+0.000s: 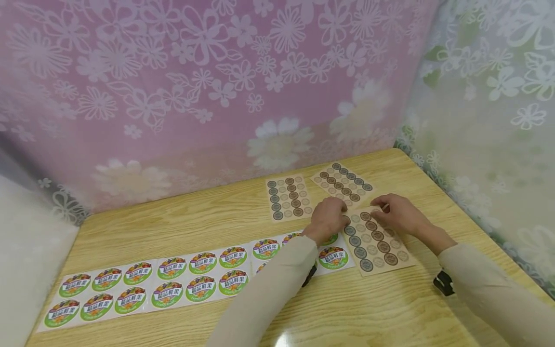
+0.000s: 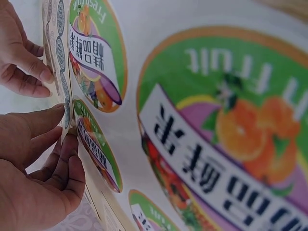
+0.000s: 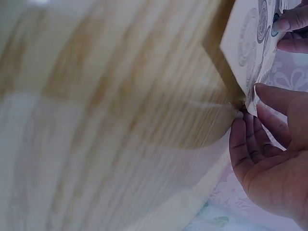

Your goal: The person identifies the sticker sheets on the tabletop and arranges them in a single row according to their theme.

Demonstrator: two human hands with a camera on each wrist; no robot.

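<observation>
A tan sheet of round stickers (image 1: 377, 243), with grey, brown and pale circles, lies at the right of the table, partly over the end of a strip of fruit labels. My left hand (image 1: 328, 219) pinches its far left corner between thumb and fingers, as the left wrist view also shows. At the far right part of the same sheet, my right hand (image 1: 399, 213) pinches the edge; in the right wrist view the thumb and fingers (image 3: 244, 144) close on the paper. The sheet's near right corner stands slightly off the wood in that view.
Two more tan sticker sheets, one upright (image 1: 288, 197) and one angled (image 1: 340, 182), lie behind the hands. A long white strip of round green fruit labels (image 1: 147, 284) runs left across the wooden table (image 1: 143, 231). Floral cloth (image 1: 217, 120) hangs behind and at the right.
</observation>
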